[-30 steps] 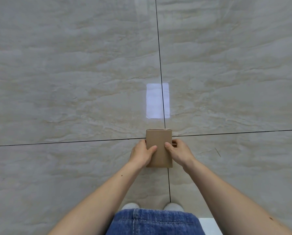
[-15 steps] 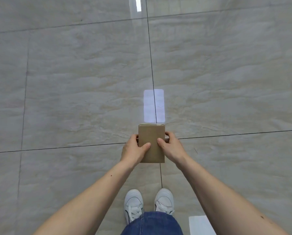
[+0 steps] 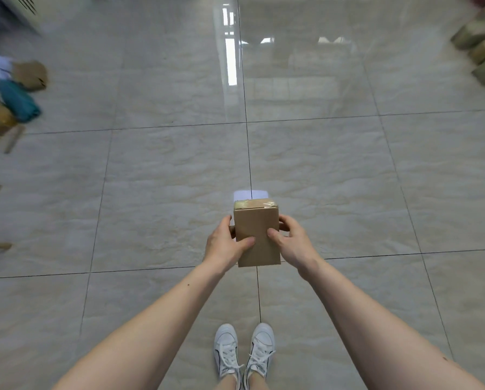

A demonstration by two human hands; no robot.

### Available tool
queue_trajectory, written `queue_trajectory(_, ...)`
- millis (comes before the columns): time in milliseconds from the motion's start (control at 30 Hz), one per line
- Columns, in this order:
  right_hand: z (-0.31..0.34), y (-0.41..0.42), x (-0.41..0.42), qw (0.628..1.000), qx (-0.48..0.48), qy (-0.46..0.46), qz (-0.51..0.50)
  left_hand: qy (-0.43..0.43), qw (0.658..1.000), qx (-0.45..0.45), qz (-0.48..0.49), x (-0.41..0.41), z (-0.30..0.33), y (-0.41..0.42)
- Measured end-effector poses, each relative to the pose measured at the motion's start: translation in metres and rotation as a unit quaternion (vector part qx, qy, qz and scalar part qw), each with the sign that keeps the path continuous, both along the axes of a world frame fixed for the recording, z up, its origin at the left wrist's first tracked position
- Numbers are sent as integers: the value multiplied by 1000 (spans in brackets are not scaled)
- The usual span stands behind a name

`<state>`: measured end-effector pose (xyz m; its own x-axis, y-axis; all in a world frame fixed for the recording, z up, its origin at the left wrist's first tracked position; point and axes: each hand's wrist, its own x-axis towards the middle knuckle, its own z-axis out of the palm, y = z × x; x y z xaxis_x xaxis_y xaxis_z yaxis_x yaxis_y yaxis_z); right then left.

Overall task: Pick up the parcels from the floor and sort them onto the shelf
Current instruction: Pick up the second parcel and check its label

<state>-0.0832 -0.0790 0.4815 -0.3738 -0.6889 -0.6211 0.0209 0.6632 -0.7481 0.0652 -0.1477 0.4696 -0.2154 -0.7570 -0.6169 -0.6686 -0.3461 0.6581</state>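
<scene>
Head view: box [image 3: 256, 235], taped top, grasped by left hand [image 3: 226, 243] and right hand [image 3: 292, 242], both grips clenched, now raised higher above floor [image 3: 165, 178]. Gaze lifted; parcels [image 3: 483, 52] revealed; shelf unseen.

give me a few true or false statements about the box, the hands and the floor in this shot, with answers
1. Both hands hold the cardboard box. True: the left hand and right hand grip its sides.
2. The box rests on the floor. False: it is held up above the tiled floor.
3. Tape covers the box's far end. True.
4. The person wears black boots. False: white sneakers.
5. More parcels lie at the upper right. True, though blurred.
6. A shelf stands straight ahead. False: none is in view.
</scene>
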Motion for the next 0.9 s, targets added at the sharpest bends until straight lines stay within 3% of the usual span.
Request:
queue_trajectory(267,135,-15,2,996,-76,36,33,-26,992,-120,-22,5,127,-10)
queue_trajectory(467,207,-15,10,994,-102,15,38,-11,982,-184,-30,13,192,-11)
queue_trajectory(700,254,-13,24,990,-122,72,-14,92,974,-206,-30,24,246,-6)
queue_trajectory(900,275,-5,20,988,-144,43,-38,196,966,-165,-19,27,267,-3)
